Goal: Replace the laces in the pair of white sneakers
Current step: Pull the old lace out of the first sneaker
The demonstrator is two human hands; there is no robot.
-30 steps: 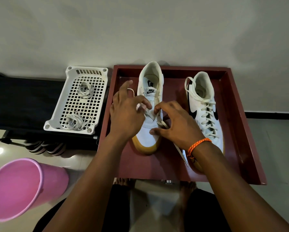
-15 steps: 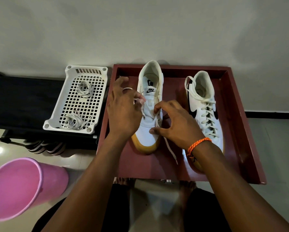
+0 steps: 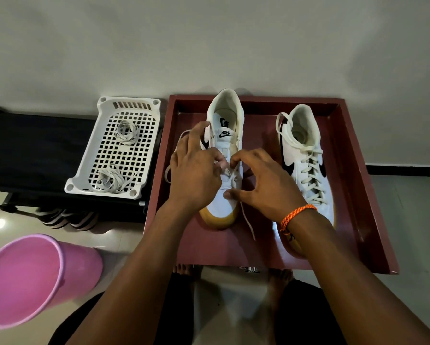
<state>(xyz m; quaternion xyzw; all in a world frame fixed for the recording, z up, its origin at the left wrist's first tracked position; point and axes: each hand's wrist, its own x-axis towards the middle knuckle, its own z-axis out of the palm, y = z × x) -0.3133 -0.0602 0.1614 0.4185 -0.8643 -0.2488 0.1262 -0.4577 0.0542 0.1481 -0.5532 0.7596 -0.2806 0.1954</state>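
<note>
the left sneaker [image 3: 225,195] lies in the red tray [image 3: 358,195] with its long axis running straight away from the person, gum toe nearest the wrists and heel opening at the far rim. both hands work over its eyelets: the left hand [image 3: 194,175] has its fingers [image 3: 215,160] curled and pinching the lace [image 3: 227,171] at the middle of the tongue, its index finger stretched out toward the collar; a loop of that lace trails out beyond the left hand's knuckles. the right hand [image 3: 263,185] pinches the same lace just across from the left fingers, thumb pointing at the toe cap, and a loose end hangs below the thumb onto the tray floor. the right sneaker [image 3: 306,165], fully laced, lies beyond the right hand's knuckles, parallel, toe likewise toward the person. well off past the left hand, a white basket [image 3: 84,180] holds two bundles of laces [image 3: 110,181], and a pink bin [image 3: 34,277] sits below the left forearm.
</note>
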